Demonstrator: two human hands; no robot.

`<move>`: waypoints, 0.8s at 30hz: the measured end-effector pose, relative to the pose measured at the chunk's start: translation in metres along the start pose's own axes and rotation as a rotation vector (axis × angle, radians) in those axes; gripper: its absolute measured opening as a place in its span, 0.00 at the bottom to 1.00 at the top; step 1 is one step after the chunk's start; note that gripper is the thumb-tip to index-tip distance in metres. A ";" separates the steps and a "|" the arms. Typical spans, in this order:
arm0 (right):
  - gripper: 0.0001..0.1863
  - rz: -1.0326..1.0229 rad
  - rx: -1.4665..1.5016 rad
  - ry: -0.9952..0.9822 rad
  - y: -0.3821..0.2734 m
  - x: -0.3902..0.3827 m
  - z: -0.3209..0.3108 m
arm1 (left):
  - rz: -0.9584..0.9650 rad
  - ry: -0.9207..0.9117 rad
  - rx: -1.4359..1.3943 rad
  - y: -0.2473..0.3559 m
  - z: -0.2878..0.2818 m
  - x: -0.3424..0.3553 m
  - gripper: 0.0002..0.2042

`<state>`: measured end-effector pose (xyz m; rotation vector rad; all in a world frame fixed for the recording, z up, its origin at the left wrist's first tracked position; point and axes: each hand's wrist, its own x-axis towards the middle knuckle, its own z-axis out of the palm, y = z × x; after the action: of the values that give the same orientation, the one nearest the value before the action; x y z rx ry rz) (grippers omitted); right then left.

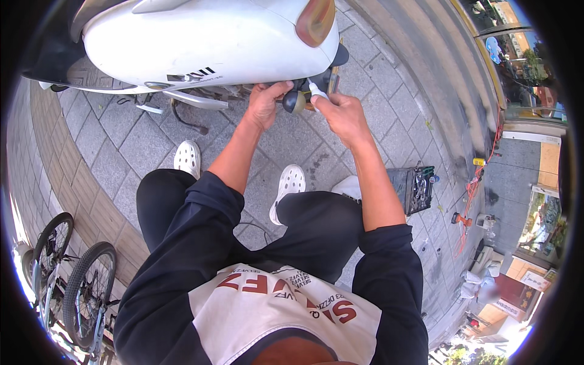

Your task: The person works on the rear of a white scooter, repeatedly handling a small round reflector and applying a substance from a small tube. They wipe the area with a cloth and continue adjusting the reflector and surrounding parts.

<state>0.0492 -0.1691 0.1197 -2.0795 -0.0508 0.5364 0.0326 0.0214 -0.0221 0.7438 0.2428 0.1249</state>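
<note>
A white scooter [207, 42] with a red-and-amber tail light [314, 21] fills the top of the head view. Under the lower edge of its rear body, my left hand [263, 106] is closed, thumb toward the bodywork; what its fingers grip is hidden. Beside its fingertips sits a rounded black-and-tan part [295, 102]. From the right, my right hand [345, 120] grips a small white squeeze bottle [316, 92]. The bottle's narrow nozzle points up at the underside of the rear body, close to the edge; whether it touches cannot be told.
An open black tool case [420, 190] lies on the grey paving beyond my right forearm. Farther right are an orange cord [471, 194] and an orange tool [461, 219] near a shop front. Parked bicycles [90, 292] stand at lower left. Steps [426, 67] rise at upper right.
</note>
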 end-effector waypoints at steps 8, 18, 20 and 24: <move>0.20 -0.027 0.013 0.000 0.006 0.005 0.004 | -0.015 0.012 -0.002 0.000 0.002 -0.001 0.11; 0.20 0.013 0.040 0.005 0.002 0.001 0.005 | 0.002 -0.008 0.004 -0.002 -0.004 0.003 0.11; 0.20 0.004 0.047 0.010 0.004 0.002 0.006 | 0.004 -0.009 0.002 -0.002 -0.003 0.003 0.11; 0.20 -0.005 0.019 0.020 0.006 0.002 0.006 | 0.006 -0.006 -0.011 0.000 0.000 0.000 0.11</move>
<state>0.0479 -0.1667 0.1112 -2.0656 -0.0384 0.5112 0.0325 0.0221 -0.0221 0.7335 0.2342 0.1292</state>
